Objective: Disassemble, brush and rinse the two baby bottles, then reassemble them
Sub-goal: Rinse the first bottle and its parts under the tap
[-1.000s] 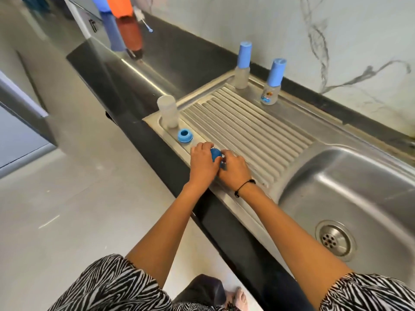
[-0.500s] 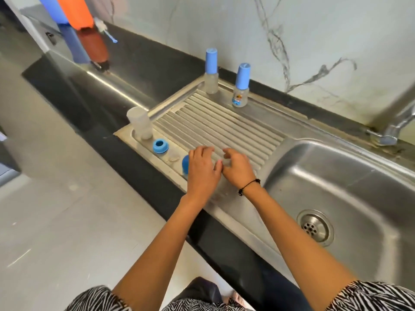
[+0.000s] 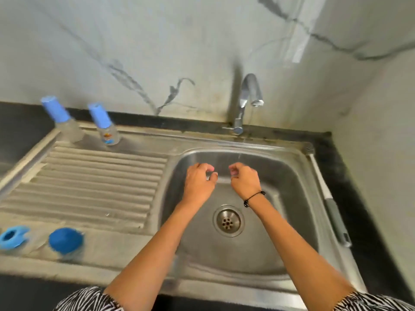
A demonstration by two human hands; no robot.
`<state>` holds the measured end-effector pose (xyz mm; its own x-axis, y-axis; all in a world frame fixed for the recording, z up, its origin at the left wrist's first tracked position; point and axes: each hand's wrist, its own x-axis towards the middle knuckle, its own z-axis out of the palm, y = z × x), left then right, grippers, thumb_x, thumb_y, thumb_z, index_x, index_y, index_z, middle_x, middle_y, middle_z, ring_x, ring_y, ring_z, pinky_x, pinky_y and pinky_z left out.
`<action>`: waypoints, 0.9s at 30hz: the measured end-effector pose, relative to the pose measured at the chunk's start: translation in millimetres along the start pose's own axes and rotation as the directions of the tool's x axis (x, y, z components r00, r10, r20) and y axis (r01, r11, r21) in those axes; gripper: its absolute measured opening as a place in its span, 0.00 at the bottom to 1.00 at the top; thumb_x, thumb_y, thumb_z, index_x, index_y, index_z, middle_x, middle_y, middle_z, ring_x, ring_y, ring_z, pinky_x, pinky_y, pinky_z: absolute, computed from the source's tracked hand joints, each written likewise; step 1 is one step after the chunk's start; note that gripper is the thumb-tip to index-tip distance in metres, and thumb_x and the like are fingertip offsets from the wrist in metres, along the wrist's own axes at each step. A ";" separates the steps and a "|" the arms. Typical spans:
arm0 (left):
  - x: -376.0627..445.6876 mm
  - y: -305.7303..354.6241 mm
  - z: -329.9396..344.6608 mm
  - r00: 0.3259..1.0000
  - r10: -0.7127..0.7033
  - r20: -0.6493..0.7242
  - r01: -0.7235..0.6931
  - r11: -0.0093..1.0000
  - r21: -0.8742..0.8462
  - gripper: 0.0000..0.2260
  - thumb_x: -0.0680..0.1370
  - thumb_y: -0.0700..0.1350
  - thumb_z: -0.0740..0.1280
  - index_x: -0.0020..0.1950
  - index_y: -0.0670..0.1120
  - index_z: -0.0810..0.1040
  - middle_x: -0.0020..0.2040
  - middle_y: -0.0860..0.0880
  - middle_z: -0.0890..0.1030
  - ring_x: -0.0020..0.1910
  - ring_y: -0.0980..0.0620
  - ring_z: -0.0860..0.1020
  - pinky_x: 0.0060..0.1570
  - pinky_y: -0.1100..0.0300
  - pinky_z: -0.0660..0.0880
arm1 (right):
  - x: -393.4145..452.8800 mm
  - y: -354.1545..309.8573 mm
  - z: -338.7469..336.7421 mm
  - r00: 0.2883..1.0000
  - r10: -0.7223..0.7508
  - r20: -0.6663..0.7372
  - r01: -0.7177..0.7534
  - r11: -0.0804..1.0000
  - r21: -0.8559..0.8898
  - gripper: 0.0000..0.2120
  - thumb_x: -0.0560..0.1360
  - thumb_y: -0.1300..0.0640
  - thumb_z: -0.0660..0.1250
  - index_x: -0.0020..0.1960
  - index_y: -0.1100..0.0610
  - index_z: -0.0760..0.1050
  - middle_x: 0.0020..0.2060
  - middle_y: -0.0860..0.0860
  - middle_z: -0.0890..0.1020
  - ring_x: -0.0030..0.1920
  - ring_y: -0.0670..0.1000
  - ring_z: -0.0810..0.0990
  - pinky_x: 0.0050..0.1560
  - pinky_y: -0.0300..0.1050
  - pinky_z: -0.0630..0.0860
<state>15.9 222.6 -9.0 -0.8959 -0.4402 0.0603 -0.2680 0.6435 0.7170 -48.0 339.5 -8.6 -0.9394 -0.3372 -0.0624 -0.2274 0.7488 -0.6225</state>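
Rinsing, to judge by the layout — both hands over the sink (image 3: 298, 198) basin at centre, just under a thin stream from the tap (image 3: 249, 95) at one o'clock. Left hand (image 3: 198, 181): loosely curled, nothing visible in it. Right hand (image 3: 243, 180): fingertips bunched as if pinching something small and clear, too blurred to tell whether anything is actually held.

Looks early in the task: only loose parts off so far, brushing not yet begun. Next move probably calls for bringing whatever small part is in the right hand squarely into the stream, then reaching to three o'clock for the brush (image 3: 332, 207) lying along the basin's rim. Worth keeping a firm pinch above the open drain (image 3: 228, 221) at six o'clock.

Count:
- Two baby bottles (image 3: 67, 126) (image 3: 106, 131), upright and blue-capped, side by side at ten o'clock on the far edge of the draining board (image 3: 89, 187).
- Two loose blue parts at eight o'clock on the near edge — a ring (image 3: 12, 237) and a round cap (image 3: 65, 240), near each other, not touching.
- One brush, one tap, one drain.
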 end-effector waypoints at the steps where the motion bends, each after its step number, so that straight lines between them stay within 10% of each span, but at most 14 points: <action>1: 6.0 8.8 7.0 1.000 0.007 0.025 -0.006 1.000 -0.024 0.09 0.75 0.40 0.67 0.53 0.40 0.80 0.52 0.42 0.80 0.54 0.43 0.76 0.57 0.58 0.68 | 7.3 9.5 -7.9 0.999 0.029 -0.026 -0.029 1.000 0.007 0.18 0.70 0.70 0.60 0.57 0.61 0.77 0.51 0.57 0.82 0.55 0.56 0.79 0.57 0.43 0.70; 6: 28.0 38.9 29.3 0.986 -0.043 0.159 0.066 0.988 -0.141 0.09 0.77 0.37 0.64 0.56 0.39 0.79 0.53 0.42 0.81 0.52 0.47 0.78 0.48 0.68 0.68 | 54.7 38.7 -37.1 0.988 0.098 -0.121 -0.096 0.995 0.019 0.13 0.73 0.68 0.60 0.51 0.61 0.80 0.49 0.56 0.83 0.54 0.56 0.80 0.55 0.42 0.70; 13: 64.5 52.3 43.3 0.974 -0.052 0.219 0.088 0.984 -0.158 0.11 0.77 0.37 0.62 0.57 0.40 0.80 0.54 0.43 0.82 0.54 0.47 0.78 0.54 0.63 0.70 | 128.9 27.0 -65.3 0.955 -0.189 -0.229 0.207 0.977 0.057 0.09 0.74 0.67 0.64 0.49 0.62 0.82 0.48 0.57 0.84 0.49 0.53 0.81 0.50 0.33 0.69; 17: 81.5 45.1 51.7 0.968 -0.090 0.233 0.133 0.976 -0.175 0.11 0.78 0.37 0.62 0.57 0.40 0.80 0.53 0.43 0.82 0.52 0.49 0.78 0.44 0.69 0.67 | 171.3 11.2 -63.1 0.963 -0.265 0.044 0.255 0.955 0.150 0.13 0.76 0.66 0.63 0.59 0.59 0.79 0.56 0.54 0.81 0.37 0.36 0.76 0.40 0.24 0.71; 22: 85.9 29.0 62.1 0.954 -0.143 0.264 0.192 0.966 -0.171 0.10 0.78 0.36 0.61 0.55 0.40 0.80 0.54 0.44 0.81 0.52 0.49 0.78 0.43 0.71 0.67 | 200.9 -3.7 -50.2 0.897 -0.134 0.421 0.186 0.979 -0.085 0.19 0.77 0.64 0.62 0.68 0.58 0.70 0.62 0.54 0.77 0.20 0.42 0.75 0.36 0.52 0.79; 27: 84.3 20.6 66.2 0.946 -0.173 0.274 0.228 0.957 -0.181 0.10 0.78 0.36 0.62 0.55 0.41 0.80 0.53 0.44 0.81 0.47 0.52 0.77 0.41 0.71 0.67 | 208.4 -2.0 -53.9 0.880 -0.101 0.464 0.075 0.994 0.075 0.15 0.74 0.71 0.58 0.54 0.59 0.77 0.38 0.54 0.81 0.16 0.45 0.67 0.20 0.37 0.65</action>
<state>-88.6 240.2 -35.1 -0.8982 -0.3562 -0.2575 -0.3961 0.4023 0.8253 -257.1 298.5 21.6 -0.6850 -0.6370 -0.3536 -0.2774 0.6769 -0.6818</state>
